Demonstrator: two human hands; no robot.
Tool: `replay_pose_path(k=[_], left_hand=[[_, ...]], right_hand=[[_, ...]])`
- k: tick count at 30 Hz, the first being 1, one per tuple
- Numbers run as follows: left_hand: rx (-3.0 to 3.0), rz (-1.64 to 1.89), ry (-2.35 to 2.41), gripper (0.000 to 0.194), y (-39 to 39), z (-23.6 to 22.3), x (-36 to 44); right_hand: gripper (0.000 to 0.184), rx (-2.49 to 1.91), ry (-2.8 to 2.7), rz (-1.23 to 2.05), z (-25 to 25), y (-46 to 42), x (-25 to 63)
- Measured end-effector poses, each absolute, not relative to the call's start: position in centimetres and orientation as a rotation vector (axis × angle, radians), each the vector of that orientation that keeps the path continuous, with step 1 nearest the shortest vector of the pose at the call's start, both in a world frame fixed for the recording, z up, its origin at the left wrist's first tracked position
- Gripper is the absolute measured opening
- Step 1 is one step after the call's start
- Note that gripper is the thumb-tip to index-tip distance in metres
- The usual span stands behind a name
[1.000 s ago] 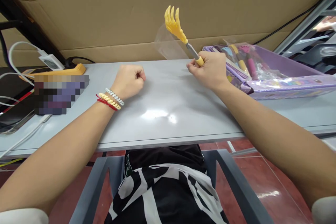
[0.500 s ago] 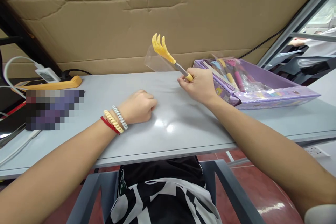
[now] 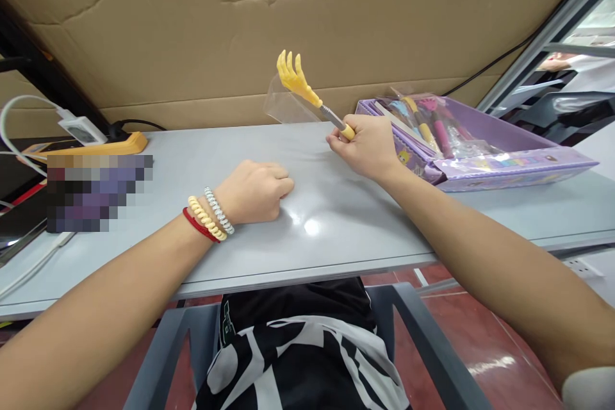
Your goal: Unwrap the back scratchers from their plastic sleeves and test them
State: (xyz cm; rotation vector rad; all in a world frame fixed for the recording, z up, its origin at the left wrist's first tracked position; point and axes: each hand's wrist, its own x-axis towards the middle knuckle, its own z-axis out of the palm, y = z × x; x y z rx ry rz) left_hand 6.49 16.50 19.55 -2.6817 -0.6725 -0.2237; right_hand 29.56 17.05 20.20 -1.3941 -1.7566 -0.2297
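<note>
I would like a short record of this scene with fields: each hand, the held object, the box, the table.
right hand: right hand grips the yellow handle of a back scratcher, raised above the table
back scratcher: yellow claw-shaped head, metal shaft, clear plastic sleeve around the head
left hand: left hand closed in a fist, resting on the table, empty as far as visible
box: purple box with wrapped items, to the right
table: grey table

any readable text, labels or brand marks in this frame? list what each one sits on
None legible.
Purple cardboard box: coloured print along its front flap, too blurred to read.
Black shirt with white print: shapes only; a small green mark, unreadable.
White charger plug: grey face, too small to read.
Yellow hand-shaped back scratcher in the right hand: no marking visible.
</note>
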Motion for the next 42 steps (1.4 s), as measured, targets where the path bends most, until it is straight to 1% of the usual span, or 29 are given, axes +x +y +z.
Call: replay_pose_path(k=[7,11,14,19,34,37,40,42], left_hand=[[-2.767,-0.273,-0.799,0.025,17.5,19.3,6.1],[-2.673,-0.305,-0.976,0.038,18.3,19.2,5.7],[-2.610,-0.228,-1.100,0.045,18.8,19.3,5.3],[-2.578,-0.126,-1.148,0.044,19.0,19.4,5.0],[-2.598,-0.145,-1.049,0.039,18.4,19.3,5.6],[-2.675,-0.238,-1.091,0.042,18.2,19.4,6.0],[-2.822,-0.490,-1.235,0.043,18.0,19.4,6.5],[-2.915,-0.677,-1.378,0.038,18.0,19.3,6.9]], right_hand=[[0.029,-1.378,-1.780,-0.222,20.1,17.1,29.7],[0.030,-1.382,-1.796,-0.220,20.0,17.1,29.8],[0.032,-1.396,-1.798,-0.210,20.0,17.0,29.7],[0.028,-1.389,-1.828,-0.222,20.0,16.9,29.5],[0.020,-1.456,-1.855,-0.145,19.6,17.0,29.3],[0.022,-1.422,-1.885,-0.122,19.4,16.7,28.5],[0.023,-1.326,-1.953,-0.149,19.0,16.1,27.1],[0.019,-1.253,-2.013,-0.161,18.5,15.8,26.1]])
